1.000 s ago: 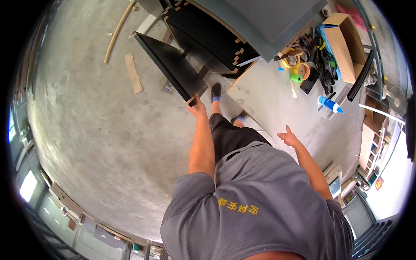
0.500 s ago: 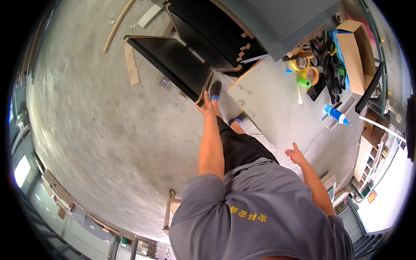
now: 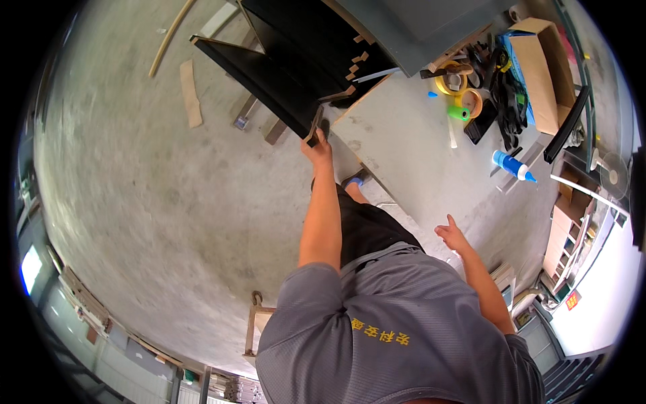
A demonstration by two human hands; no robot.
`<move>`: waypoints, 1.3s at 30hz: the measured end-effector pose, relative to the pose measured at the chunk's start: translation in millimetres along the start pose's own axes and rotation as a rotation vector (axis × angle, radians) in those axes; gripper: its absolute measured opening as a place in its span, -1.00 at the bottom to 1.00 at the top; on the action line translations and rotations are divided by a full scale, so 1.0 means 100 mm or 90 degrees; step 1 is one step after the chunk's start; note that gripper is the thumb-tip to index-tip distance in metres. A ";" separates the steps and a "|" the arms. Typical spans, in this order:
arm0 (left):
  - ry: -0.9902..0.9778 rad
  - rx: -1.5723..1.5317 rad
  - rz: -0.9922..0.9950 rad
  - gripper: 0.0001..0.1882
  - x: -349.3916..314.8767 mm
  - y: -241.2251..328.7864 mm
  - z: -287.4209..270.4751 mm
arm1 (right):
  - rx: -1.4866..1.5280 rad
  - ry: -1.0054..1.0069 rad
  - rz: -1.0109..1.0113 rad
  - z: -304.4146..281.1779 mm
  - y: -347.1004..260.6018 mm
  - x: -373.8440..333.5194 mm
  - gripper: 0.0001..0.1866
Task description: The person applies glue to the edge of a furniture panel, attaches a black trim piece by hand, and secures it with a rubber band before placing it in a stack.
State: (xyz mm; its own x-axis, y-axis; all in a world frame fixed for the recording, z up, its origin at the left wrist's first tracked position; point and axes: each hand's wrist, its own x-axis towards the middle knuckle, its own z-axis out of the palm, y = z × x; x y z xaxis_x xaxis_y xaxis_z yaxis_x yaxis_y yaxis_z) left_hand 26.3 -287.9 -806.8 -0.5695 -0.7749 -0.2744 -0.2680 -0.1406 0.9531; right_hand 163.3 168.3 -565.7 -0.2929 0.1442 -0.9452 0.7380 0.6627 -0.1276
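Observation:
My left hand grips the near corner of a black framed panel, which leans at an angle away from a stack of similar black panels. Brown corner pieces line the edge of that stack. At the held corner, a brown strip shows along the panel's end. My fingers on its underside are partly hidden. My right hand is raised near the front of a grey-topped table, holding nothing, with its index finger stretched out.
On the table lie tape rolls, a green roll, a blue-and-white bottle, black straps and a cardboard box. A large grey panel overhangs the back. Wooden strips and a block lie on the floor.
The held panel has tipped, so its face looks narrower, and it sits closer to the stack. More of the block and strip beneath it shows. My right hand has hardly changed.

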 end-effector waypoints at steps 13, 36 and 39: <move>-0.255 0.181 0.048 0.03 0.19 0.60 0.13 | 0.065 0.015 0.036 0.31 0.04 -0.20 0.06; -0.211 0.004 -0.228 -0.49 1.97 1.66 0.31 | 0.073 0.003 0.044 0.56 -0.11 -0.14 0.01; -0.264 0.047 -0.320 -0.53 2.14 1.86 0.49 | 0.121 0.022 0.042 0.60 -0.22 -0.17 0.01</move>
State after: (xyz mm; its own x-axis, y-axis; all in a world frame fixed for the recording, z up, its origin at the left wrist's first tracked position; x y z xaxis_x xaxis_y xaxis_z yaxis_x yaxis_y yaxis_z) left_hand -183.4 -449.4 -694.8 -0.6092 -0.3216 -0.7249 -0.6239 -0.3700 0.6884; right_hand 188.7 107.7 -565.1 -0.2582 0.2110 -0.9428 0.8566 0.5013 -0.1224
